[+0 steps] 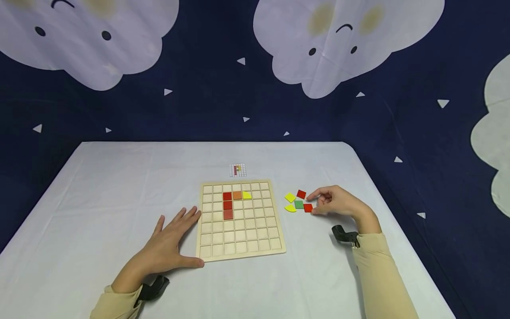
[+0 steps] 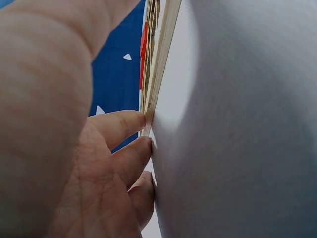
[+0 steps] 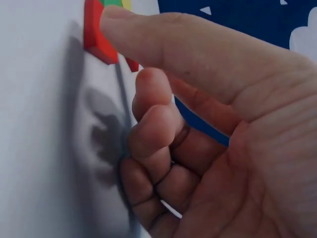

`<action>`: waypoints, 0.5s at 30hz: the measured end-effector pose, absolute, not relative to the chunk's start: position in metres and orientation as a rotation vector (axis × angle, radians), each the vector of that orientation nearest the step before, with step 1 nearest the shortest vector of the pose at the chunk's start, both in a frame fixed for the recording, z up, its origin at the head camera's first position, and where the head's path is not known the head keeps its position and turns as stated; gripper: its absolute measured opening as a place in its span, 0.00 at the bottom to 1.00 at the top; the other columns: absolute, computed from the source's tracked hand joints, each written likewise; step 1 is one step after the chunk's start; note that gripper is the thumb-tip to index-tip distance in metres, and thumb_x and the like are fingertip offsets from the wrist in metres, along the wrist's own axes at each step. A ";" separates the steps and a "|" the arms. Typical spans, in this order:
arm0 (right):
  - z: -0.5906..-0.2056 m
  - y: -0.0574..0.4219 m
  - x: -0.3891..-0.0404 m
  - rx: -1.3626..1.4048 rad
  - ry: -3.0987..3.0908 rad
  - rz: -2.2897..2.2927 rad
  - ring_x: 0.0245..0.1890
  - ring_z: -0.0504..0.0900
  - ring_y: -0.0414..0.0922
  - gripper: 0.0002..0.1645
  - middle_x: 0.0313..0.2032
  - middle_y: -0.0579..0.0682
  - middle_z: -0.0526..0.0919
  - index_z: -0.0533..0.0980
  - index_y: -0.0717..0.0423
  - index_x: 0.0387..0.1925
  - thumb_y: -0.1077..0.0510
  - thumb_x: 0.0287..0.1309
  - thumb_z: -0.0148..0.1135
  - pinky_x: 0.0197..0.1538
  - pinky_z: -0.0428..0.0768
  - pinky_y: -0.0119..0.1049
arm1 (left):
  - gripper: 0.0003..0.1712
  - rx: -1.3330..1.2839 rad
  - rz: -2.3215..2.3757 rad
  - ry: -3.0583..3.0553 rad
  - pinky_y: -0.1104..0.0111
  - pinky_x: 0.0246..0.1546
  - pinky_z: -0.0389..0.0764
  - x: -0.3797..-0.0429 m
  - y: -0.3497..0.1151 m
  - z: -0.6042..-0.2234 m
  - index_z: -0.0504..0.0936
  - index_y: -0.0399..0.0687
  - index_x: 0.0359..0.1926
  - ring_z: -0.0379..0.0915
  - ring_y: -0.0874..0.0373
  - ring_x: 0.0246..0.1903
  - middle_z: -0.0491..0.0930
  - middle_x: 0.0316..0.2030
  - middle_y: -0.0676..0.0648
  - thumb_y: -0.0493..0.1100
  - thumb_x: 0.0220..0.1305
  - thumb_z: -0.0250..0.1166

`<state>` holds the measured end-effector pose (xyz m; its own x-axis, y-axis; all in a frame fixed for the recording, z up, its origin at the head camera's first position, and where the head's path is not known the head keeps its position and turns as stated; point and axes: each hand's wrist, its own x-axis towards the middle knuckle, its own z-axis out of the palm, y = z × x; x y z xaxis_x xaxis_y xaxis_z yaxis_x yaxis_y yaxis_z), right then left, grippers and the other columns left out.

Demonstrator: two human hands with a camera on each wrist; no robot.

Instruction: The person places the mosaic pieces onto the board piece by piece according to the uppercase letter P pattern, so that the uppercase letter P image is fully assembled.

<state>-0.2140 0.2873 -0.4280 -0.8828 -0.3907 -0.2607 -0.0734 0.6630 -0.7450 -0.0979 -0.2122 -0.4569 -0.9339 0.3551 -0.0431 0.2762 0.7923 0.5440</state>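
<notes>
Touching left edge of board (image 1: 240, 223): left hand (image 1: 169, 246), fingers wide.
Mid-worktop (image 1: 119, 177): board, five set tiles (image 1: 227, 205).
Board's right: loose tiles (image 1: 299, 204).
Right hand (image 1: 338, 204): thumb at nearer red tile (image 1: 308, 208), index apart, nothing pinched.
Pickup: likely current step; needs thumb-finger closing.

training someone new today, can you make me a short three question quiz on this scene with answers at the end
1. Count: in the head view, how many loose pieces lie to the right of the board?
2. True or false: the left hand touches the board's left edge.
3. Fill in: on the board, the yellow piece sits just right of a tile coloured ____.

Key:
1. Five: two red, two yellow, one green.
2. True.
3. Orange; the orange tile lies between the yellow piece and the top red tile.
</notes>
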 end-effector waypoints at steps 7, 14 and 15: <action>-0.433 0.289 -0.212 -0.336 2.432 -1.119 0.29 0.71 0.36 0.23 0.28 0.45 0.75 0.85 0.63 0.53 0.62 0.57 0.80 0.34 0.69 0.27 | 0.76 0.507 0.823 2.840 0.23 0.76 0.37 -0.098 -0.213 -0.456 0.62 0.50 0.84 0.48 0.33 0.84 0.57 0.85 0.42 0.73 0.37 0.86; -0.439 0.288 -0.213 -0.320 2.433 -1.128 0.28 0.72 0.36 0.21 0.28 0.44 0.75 0.85 0.65 0.52 0.64 0.56 0.79 0.33 0.70 0.27 | 0.76 0.497 0.828 2.838 0.23 0.76 0.37 -0.098 -0.212 -0.455 0.63 0.50 0.84 0.48 0.33 0.84 0.58 0.85 0.42 0.72 0.37 0.86; -0.439 0.288 -0.213 -0.317 2.435 -1.128 0.28 0.72 0.36 0.21 0.28 0.44 0.75 0.85 0.65 0.52 0.64 0.56 0.79 0.33 0.70 0.27 | 0.76 0.496 0.829 2.838 0.23 0.76 0.37 -0.097 -0.212 -0.455 0.63 0.50 0.84 0.48 0.33 0.84 0.58 0.84 0.42 0.72 0.37 0.86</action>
